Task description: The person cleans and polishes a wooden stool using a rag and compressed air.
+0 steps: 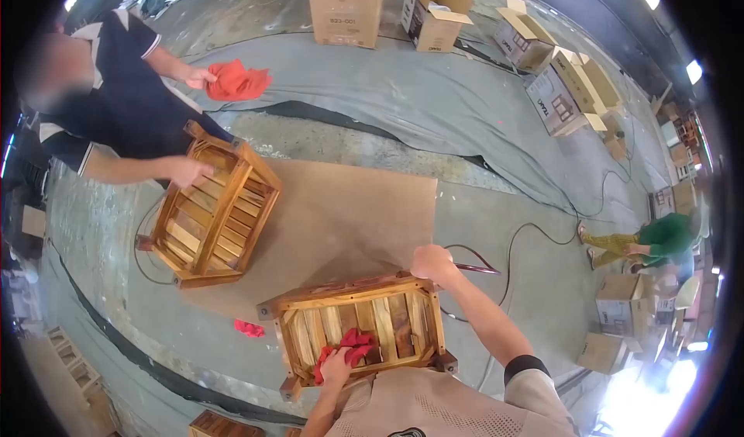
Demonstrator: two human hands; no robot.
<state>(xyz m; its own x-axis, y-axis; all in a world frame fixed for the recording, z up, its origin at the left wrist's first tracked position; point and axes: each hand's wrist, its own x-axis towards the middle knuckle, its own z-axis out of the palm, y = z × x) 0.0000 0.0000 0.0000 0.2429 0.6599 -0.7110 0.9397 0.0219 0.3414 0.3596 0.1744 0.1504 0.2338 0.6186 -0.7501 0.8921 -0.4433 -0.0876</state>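
A slatted wooden furniture piece (380,321) with a raised frame and short corner legs lies tilted in front of me. My left hand (335,367) presses a crumpled red cloth (356,346) against its slats, near the side closest to my body. At the far right corner, my right hand (434,265) is closed on the frame; the fingertips are hidden. Cardboard (364,204) is spread on the floor beyond the piece.
At left, a person (124,88) holds an orange-red cloth (236,80) and touches another slatted wooden piece (217,212). A red scrap (249,328) lies on the floor. A hose (508,282) curves at right. Open cartons (573,88) stand farther back; another person (659,239) is at right.
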